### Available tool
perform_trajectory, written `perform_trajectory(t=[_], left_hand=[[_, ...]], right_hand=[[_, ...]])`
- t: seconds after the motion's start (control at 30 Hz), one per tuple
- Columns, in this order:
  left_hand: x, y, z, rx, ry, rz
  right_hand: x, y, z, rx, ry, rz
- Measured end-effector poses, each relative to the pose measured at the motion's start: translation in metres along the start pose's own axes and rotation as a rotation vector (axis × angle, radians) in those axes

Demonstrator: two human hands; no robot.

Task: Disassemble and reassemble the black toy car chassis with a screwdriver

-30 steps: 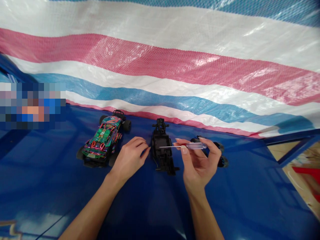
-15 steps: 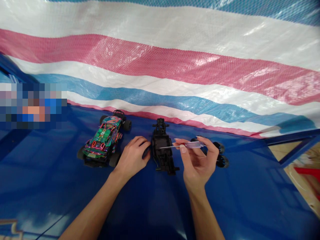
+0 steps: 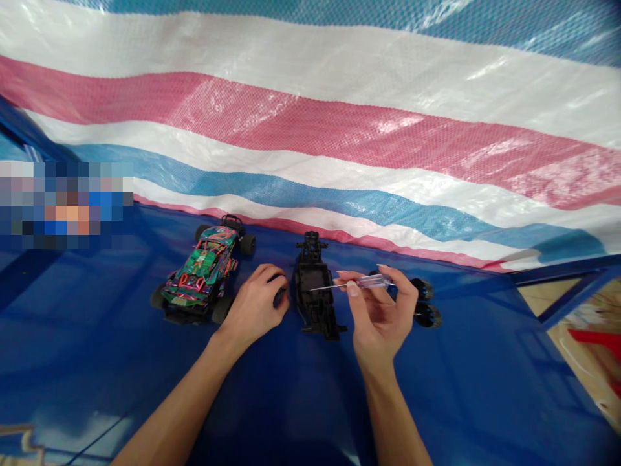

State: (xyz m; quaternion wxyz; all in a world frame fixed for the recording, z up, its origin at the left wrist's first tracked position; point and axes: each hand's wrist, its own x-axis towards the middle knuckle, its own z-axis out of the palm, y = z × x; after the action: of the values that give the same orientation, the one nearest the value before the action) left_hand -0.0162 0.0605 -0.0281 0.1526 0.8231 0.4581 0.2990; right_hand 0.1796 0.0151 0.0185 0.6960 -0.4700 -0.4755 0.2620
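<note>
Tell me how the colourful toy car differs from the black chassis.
The toy car wears a multicoloured body shell; the chassis is bare and black. The toy car has wheels fitted, while the chassis shows none. The toy car looks wider than the chassis. Both rest on the blue table.

The slim clear-handled screwdriver (image 3: 367,281) looks glossy plastic and metal, the long black chassis (image 3: 314,301) matt plastic, the blue tabletop (image 3: 301,401) glossy.

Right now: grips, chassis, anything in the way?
Right grip holding screwdriver, shaft over chassis, contact unclear. Left grip curled beside chassis. Chassis on table. Car left, wheels right; neither covers chassis.
</note>
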Motion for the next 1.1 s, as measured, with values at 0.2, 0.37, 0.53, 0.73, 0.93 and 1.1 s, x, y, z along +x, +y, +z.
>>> perform_trajectory(t=[0.2,0.37,0.53,0.73,0.93,1.1], left_hand=[[0.0,-0.002,0.001,-0.027,0.029,0.021],[0.002,0.007,0.0,-0.062,0.128,0.002],[0.002,0.018,-0.007,-0.14,0.229,0.004],[-0.002,0.017,-0.005,-0.146,0.084,0.076],[-0.004,0.02,-0.005,-0.214,0.026,0.116],[-0.002,0.02,-0.009,-0.27,-0.002,0.081]], right_hand=[[0.003,0.005,0.001,-0.036,0.097,-0.004],[0.006,0.015,-0.005,-0.131,0.28,-0.11],[0.011,0.03,-0.021,-0.404,0.15,0.021],[0.014,0.033,-0.025,-0.545,-0.197,0.228],[0.011,0.024,-0.016,-0.49,-0.278,0.292],[0.013,0.022,-0.017,-0.47,-0.293,0.366]])
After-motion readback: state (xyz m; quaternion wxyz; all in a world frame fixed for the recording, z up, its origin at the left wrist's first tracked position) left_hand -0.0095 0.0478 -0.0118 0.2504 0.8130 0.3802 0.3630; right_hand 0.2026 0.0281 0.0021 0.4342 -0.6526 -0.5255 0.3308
